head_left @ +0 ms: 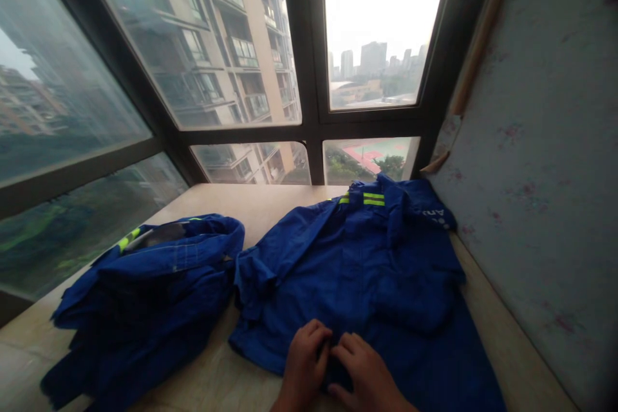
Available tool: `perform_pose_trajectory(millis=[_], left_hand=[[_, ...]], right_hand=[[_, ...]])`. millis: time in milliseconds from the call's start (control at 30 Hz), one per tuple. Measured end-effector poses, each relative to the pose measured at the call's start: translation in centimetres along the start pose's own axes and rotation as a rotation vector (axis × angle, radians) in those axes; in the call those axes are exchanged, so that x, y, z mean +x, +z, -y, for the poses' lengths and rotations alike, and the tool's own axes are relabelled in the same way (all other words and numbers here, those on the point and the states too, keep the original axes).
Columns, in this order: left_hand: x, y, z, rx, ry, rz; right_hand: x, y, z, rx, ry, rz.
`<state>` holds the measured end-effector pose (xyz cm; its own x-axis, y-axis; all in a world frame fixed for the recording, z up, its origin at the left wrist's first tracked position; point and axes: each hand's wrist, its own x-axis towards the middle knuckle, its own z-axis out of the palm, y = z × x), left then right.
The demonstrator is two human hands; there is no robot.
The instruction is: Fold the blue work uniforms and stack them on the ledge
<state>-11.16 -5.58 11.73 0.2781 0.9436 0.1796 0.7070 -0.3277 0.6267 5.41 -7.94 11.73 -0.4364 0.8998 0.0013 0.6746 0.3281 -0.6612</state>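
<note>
Blue jacket (357, 270) with yellow-green stripes, spread on a pale ledge (270, 198) below corner windows, its collar end toward the glass and its lower edge toward the person. Laid this way, its middle seems meant to be within easy reach of both hands. The person's left hand (308, 353) and right hand (361, 367) rest close together at the lower front, fingers curled inward; whether they pinch the cloth cannot be told. To the left, a second blue garment (168, 299) lies bunched, close against the jacket's sleeve, perhaps limiting room on that side. On the right, a flower-patterned wall (531, 206) bounds the ledge. Dark window frames (309, 103) rise behind, with tall buildings outside.
</note>
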Motion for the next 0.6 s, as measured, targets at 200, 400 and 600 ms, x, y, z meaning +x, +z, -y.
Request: perform_pose_trajectory(millis=[200,400,600], left_hand=[[-0.1,0.2,0.0,0.010,-0.036,-0.009],[-0.4,-0.6,-0.8,0.019,-0.049,0.036],[-1.3,-1.2,-1.5,-0.006,-0.036,0.078]], right_hand=[[0.0,0.8,-1.7,0.010,-0.072,-0.036],[0.1,1.2,-1.9,0.086,-0.207,-0.143],[0.2,1.0,-1.8,0.140,-0.149,-0.241]])
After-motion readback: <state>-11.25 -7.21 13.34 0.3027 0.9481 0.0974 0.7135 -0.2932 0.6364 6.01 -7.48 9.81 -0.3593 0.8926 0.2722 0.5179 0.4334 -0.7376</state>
